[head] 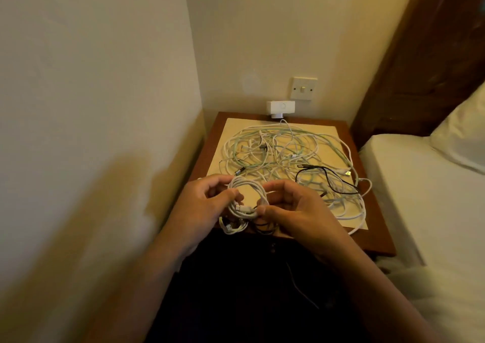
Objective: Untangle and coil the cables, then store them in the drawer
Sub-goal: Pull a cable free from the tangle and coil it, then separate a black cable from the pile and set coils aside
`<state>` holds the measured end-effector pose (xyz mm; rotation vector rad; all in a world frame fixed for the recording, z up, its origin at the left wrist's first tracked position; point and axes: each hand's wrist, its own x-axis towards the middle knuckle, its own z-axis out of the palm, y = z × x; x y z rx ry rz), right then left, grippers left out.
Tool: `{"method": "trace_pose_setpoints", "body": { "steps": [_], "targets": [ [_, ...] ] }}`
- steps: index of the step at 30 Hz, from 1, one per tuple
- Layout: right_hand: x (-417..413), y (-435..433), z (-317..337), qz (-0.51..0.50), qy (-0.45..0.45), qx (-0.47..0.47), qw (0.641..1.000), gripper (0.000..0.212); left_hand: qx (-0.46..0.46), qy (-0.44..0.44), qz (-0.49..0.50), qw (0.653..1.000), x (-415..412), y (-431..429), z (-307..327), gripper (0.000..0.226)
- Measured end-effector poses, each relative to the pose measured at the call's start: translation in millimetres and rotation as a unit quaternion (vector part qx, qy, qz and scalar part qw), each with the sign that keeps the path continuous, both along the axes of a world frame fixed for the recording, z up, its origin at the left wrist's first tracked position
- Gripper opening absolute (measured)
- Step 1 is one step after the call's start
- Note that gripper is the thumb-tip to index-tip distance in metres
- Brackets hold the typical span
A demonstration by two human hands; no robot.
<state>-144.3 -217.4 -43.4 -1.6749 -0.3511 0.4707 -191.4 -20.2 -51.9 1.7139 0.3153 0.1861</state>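
Head view. The left hand (207, 206) and right hand (294, 211) meet over the near edge of a wooden bedside table (378, 237). Between them they hold a white coiled cable (246, 198), wound in several loops and raised just above the table edge. The left hand's fingers curl round the left side of the coil. The right hand's thumb and fingers pinch the right side, where a connector end (240, 208) lies across the loops.

Below the hands, at the table's front edge, lie two smaller bundles: a white bundle (231, 228) and a black bundle (262, 228), touching or nearly so; the hands partly hide them.

Behind the hands, a loose tangle of cables (283, 153), white and pale green, covers most of a cream mat (322, 132) on the table top. A thin black cable (328, 180) loops across its right part, and a USB plug (347, 172) lies near the right edge.

A white adapter (280, 106) sits at the wall behind the table, under a wall switch (303, 88). A bed (433, 185) with a pillow (467, 132) stands just beside the table, to the right.
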Motion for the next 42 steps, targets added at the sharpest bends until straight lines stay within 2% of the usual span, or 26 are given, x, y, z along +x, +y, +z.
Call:
{"method": "trace_pose_setpoints", "body": {
  "steps": [4,7,13,17,20,23,27,30,36,42],
  "targets": [
    [41,0,-13,-0.015,-0.054,-0.04,0.998,0.032,-0.041,0.007,0.035,0.999,51,33,-3,0.019],
    [75,-13,-14,-0.051,-0.106,-0.089,0.989,0.028,-0.018,0.011,0.099,0.995,94,76,-11,0.021],
    [125,-41,-14,-0.115,-0.214,-0.204,0.948,0.021,-0.008,0.138,0.147,0.979,149,133,-46,0.013],
    [147,-52,-21,-0.094,-0.253,-0.311,0.911,0.026,0.04,0.199,0.135,0.97,165,143,-66,0.006],
    [159,-57,-26,-0.038,-0.241,-0.402,0.883,0.037,0.114,0.212,0.1,0.965,167,142,-70,0.004],
    [163,-58,-34,0.001,-0.241,-0.451,0.86,0.033,0.186,0.21,0.086,0.956,166,140,-71,0.008],
    [169,-61,-37,-0.012,-0.251,-0.444,0.86,0.023,0.313,0.201,0.052,0.927,159,135,-63,0.019],
    [172,-67,-27,-0.029,-0.279,-0.449,0.848,0.022,0.387,0.157,0.064,0.906,148,125,-49,0.032],
    [168,-80,21,-0.077,-0.31,-0.397,0.86,0.018,0.401,0.032,0.046,0.914,129,79,9,0.026],
    [134,-83,116,-0.088,-0.42,-0.269,0.862,0.016,0.376,-0.112,-0.028,0.919,105,10,99,0.019]
  ]
}}
